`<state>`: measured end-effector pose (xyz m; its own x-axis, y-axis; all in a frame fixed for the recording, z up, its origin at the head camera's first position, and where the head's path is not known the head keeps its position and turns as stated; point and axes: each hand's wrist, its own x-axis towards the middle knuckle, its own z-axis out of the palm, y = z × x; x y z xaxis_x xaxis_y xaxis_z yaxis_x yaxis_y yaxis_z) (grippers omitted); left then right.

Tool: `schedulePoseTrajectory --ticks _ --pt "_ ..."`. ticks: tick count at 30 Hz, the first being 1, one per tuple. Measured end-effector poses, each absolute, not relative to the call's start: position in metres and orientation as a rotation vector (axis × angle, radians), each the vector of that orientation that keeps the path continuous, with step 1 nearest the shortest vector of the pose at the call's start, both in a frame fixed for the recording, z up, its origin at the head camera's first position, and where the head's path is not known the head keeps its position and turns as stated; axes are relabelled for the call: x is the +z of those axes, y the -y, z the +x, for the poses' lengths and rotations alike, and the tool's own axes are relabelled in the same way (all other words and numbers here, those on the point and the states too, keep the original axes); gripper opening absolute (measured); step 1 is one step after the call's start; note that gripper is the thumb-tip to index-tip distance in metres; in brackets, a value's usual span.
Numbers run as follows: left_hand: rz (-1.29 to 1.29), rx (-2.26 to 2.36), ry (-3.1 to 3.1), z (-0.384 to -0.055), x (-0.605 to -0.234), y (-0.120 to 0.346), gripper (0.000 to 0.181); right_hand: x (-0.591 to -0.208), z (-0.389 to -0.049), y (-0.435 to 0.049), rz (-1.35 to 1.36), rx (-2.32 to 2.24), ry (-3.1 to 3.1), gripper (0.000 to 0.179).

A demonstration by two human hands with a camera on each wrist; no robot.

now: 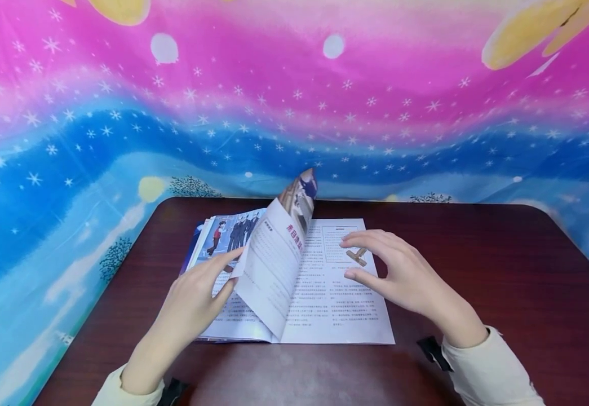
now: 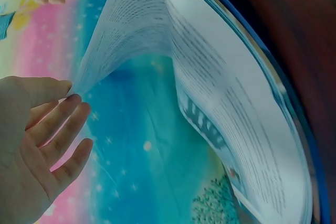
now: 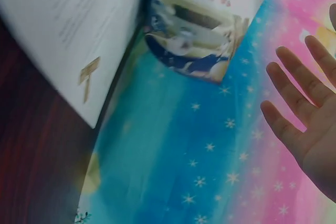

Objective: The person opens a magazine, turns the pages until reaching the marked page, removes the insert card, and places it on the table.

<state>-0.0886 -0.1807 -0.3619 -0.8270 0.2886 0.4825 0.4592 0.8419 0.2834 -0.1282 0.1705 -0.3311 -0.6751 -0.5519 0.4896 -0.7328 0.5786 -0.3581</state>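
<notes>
An open magazine (image 1: 335, 332) lies on the table, with one page (image 1: 274, 270) raised and curving over its middle. My left hand (image 1: 195, 296) pinches the edge of that page between thumb and forefinger; the left wrist view shows this grip (image 2: 47, 129) with the other fingers spread. My right hand (image 1: 395, 273) hovers above the magazine's right-hand page, thumb and fingers apart and holding nothing. In the right wrist view the right hand (image 3: 304, 98) has its fingers extended, away from the raised page (image 3: 194, 30), which bears a colour picture and red characters.
The dark reddish-brown table (image 1: 477, 254) extends around the magazine. Behind it hangs a pink and blue cloth (image 1: 274, 113) with white snowflakes, reaching down to the table's back edge and along its left side.
</notes>
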Motion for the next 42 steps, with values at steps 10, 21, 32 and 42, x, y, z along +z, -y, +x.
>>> schedulePoseTrajectory --ticks 10,21,32,42 --pt "-0.389 -0.541 2.718 -0.079 -0.362 0.21 0.068 -0.346 -0.128 -0.186 1.063 0.633 2.59 0.044" --pt "-0.318 -0.577 2.901 -0.072 -0.366 0.238 0.081 -0.368 -0.133 -0.209 1.118 0.489 2.65 0.039" --pt "-0.303 -0.568 3.058 -0.07 -0.372 0.258 0.075 -0.381 -0.129 -0.221 1.111 0.429 2.761 0.037" --pt "-0.304 -0.545 3.127 -0.073 -0.382 0.264 0.079 -0.393 -0.121 -0.227 1.125 0.395 2.822 0.038"
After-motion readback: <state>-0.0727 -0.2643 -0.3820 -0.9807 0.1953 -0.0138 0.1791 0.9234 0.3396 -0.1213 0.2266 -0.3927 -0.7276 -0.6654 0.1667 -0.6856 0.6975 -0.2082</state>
